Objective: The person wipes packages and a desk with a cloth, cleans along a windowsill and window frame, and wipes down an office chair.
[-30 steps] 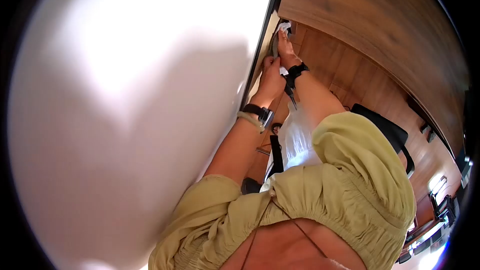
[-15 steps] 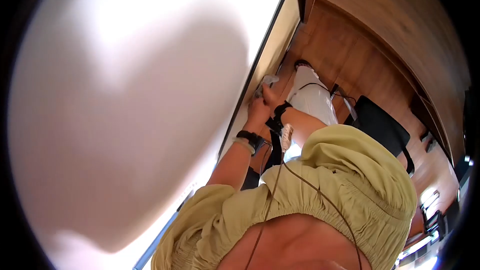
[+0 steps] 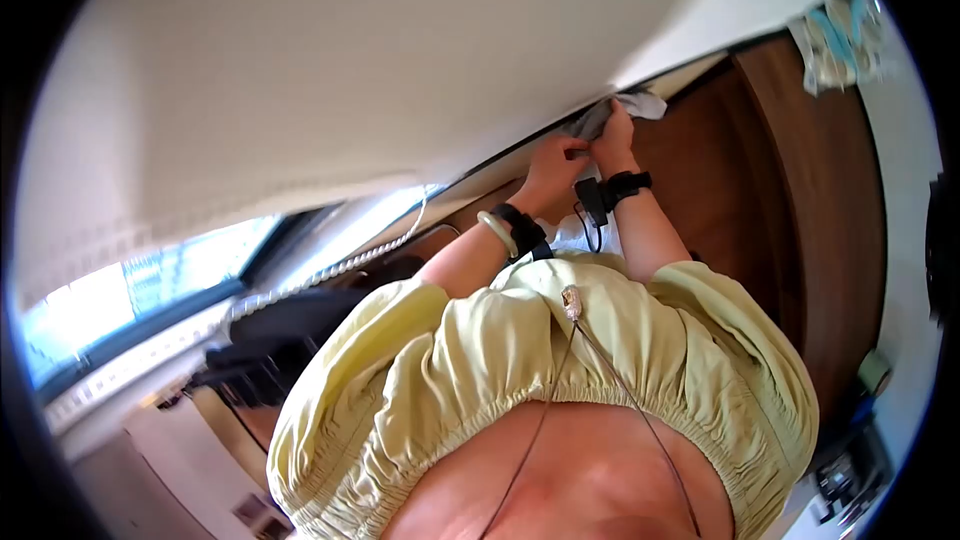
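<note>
One side is filled by a pale panel (image 3: 350, 60) with a dark edge; opposite, a brown wooden surface (image 3: 830, 210) is seen. By that edge, the left hand (image 3: 550, 172) is held half curled; whether cloth is pinched cannot be told. In the right hand (image 3: 615, 145), fingers nearly closed, a grey-and-white cloth (image 3: 592, 122) is gripped at the edge, its white end loose. That end could be snagged on the edge, and the thin cable (image 3: 590, 232) caught, if either is dragged along.
</note>
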### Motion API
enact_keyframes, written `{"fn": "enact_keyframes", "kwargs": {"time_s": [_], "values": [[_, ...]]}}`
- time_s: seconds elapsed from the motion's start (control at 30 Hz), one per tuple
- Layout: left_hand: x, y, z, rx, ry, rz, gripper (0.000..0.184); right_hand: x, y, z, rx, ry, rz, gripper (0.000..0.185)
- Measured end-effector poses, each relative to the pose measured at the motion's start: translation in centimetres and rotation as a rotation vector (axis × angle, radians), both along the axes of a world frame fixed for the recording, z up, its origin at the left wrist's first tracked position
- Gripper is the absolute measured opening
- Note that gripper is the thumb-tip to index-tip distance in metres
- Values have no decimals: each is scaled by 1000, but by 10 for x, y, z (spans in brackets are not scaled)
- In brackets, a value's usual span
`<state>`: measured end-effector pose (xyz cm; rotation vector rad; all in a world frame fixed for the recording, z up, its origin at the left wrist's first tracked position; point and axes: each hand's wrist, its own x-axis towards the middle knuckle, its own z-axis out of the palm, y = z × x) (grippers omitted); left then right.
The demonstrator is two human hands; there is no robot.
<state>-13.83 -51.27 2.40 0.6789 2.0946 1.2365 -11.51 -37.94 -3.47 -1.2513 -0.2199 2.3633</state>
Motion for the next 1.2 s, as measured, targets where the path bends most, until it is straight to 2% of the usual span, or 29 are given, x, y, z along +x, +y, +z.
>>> {"fn": "enact_keyframes", "kwargs": {"time_s": [0.07, 0.13, 0.17, 0.2, 0.27, 0.37, 0.43, 0.47, 0.5, 0.53, 0.57, 0.73, 0.83, 0.87, 1.0, 1.1, 1.13, 1.17, 1.2], "values": [[-4, -7, 3, -56, 25, 11, 21, -7, 6, -8, -26, -94, 21, 32], [-8, -21, -12, -99, 50, 0, 18, 10, -3, 2, 905, -414, 730, 32], [-10, -37, -23, -117, 60, -14, 16, 13, -5, -8, 1201, -449, 956, 33], [-8, -47, -35, -145, 67, -29, 15, 16, -7, -18, 1524, -485, 1116, 35], [-8, -75, -55, -236, 121, 22, 14, 11, -18, -69, 1800, -313, 1194, 38], [-11, -150, -43, -334, 175, 121, 13, -18, -88, -46, 1686, -204, 1507, 37], [-5, -184, -34, -353, 83, 233, 12, -29, -121, -46, 1444, -84, 1597, 30], [-3, -190, -28, -358, 70, 293, 11, -36, -133, -49, 1104, 29, 1550, 27], [2, -202, -20, -361, 40, 348, 11, -44, -147, -57, 561, 135, 1398, 24], [6, -212, -16, -363, 24, 407, 12, -51, -159, -63, 147, 181, 1218, 20], [10, -218, -14, -357, 25, 467, 13, -54, -168, -72, -121, 187, 1098, 18], [31, -249, -7, -358, 13, 737, 19, -63, -216, -69, -109, 92, 1222, 14], [42, -267, -20, -395, 5, 812, 23, -65, -236, -47, -80, 220, 1381, 15], [45, -272, -23, -414, 3, 819, 24, -67, -241, -67, -27, 256, 1447, 20], [37, -281, -10, -413, -70, 519, 35, -71, -241, -35, 98, -4, 1475, 15], [28, -268, -10, -316, -158, 384, 33, -70, -206, -68, 137, -51, 1611, 11], [25, -260, -1, -318, -197, 322, 33, -61, -193, -54, 224, -49, 1623, 4], [19, -251, 3, -312, -188, 270, 32, -57, -176, -72, 187, -8, 1603, 2], [14, -242, 4, -305, -179, 218, 32, -49, -164, -37, 190, -16, 1569, 2]]}}
